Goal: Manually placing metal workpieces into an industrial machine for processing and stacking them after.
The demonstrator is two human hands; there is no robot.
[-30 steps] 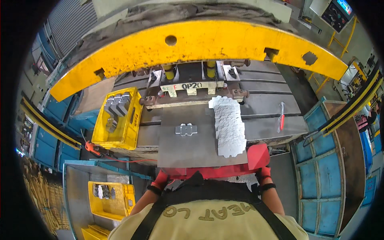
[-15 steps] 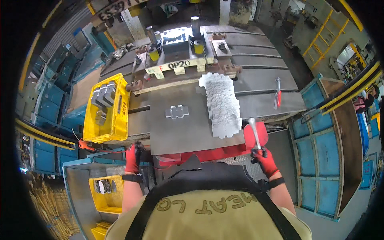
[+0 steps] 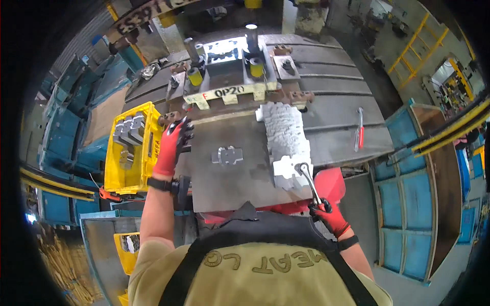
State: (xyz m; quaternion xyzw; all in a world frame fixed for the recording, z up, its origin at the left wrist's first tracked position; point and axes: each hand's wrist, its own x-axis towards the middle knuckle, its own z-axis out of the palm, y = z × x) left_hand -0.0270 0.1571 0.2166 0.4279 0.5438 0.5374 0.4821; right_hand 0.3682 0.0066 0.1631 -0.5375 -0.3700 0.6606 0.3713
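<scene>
Gripping metal tool (image 3: 312, 188) in right hand (image 3: 331, 218), fingers closed around the handle, just off near right corner of work plate (image 3: 217, 191). Round tool head over flat pale blank (image 3: 286, 167), top piece at near end of blank stack (image 3: 284, 130); contact or small gap, can't tell. Stack laid out in overlapping layers along right edge of plate, from far right corner down to near right corner.

Left hand (image 3: 174, 138), red glove with dark fingertips, raised by far left corner of plate, just beside right wall of yellow bin (image 3: 121, 181). Fingers extended and apart, nothing visible in grip.

Formed grey part (image 3: 227, 156) flat on plate, left of centre, roughly midway between far and near edges, apart from stack. More formed parts (image 3: 130, 130) in the bin, mostly toward far end.

Beyond far edge of plate: die set (image 3: 224, 93), upright posts, yellow collars. Red-handled tool (image 3: 361, 137) on press bed (image 3: 332, 137), toward right edge. Red panel (image 3: 331, 183) beside near right corner of plate.
</scene>
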